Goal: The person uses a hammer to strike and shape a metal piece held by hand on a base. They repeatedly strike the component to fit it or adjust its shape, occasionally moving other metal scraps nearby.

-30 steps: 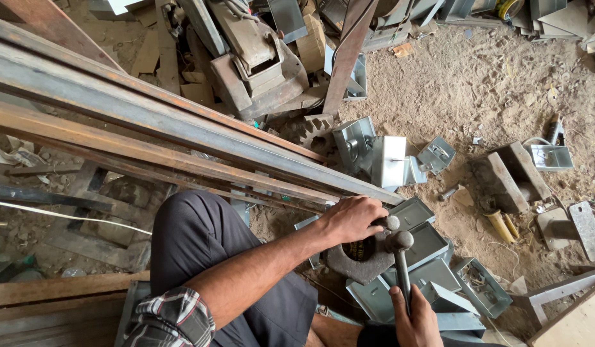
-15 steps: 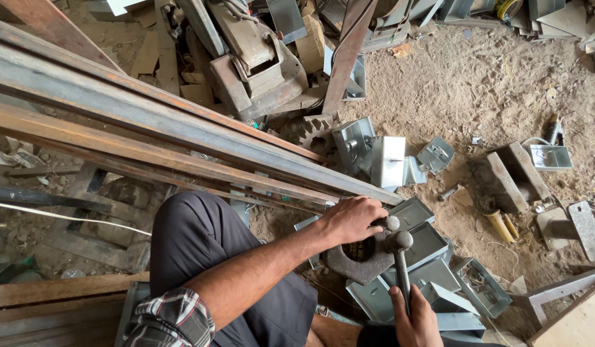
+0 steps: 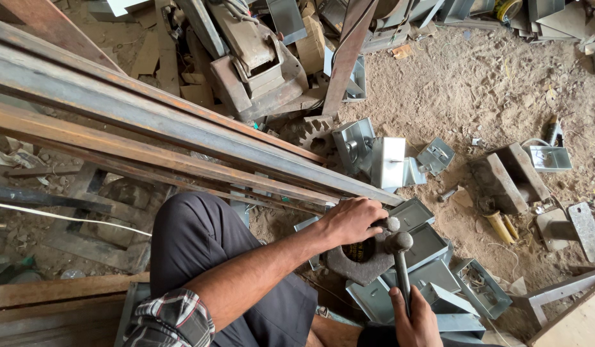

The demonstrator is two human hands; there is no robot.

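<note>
Both hands at work: my left hand (image 3: 352, 220) closes over a small part on the dark metal block (image 3: 362, 260), my right hand (image 3: 413, 318) grips the hammer (image 3: 400, 257) handle.

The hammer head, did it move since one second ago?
No. The hammer head stays right of the left hand, above the dark metal block; the right hand still grips its handle.

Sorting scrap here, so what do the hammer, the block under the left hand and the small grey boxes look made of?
Hammer: dark steel, head dulled and handle blackened. Block under the left hand: likely heavy cast iron or steel, rough and brown-grey. Grey boxes: thin folded sheet metal, probably galvanised, with a pale matte sheen. The right hand grips the handle.
</note>
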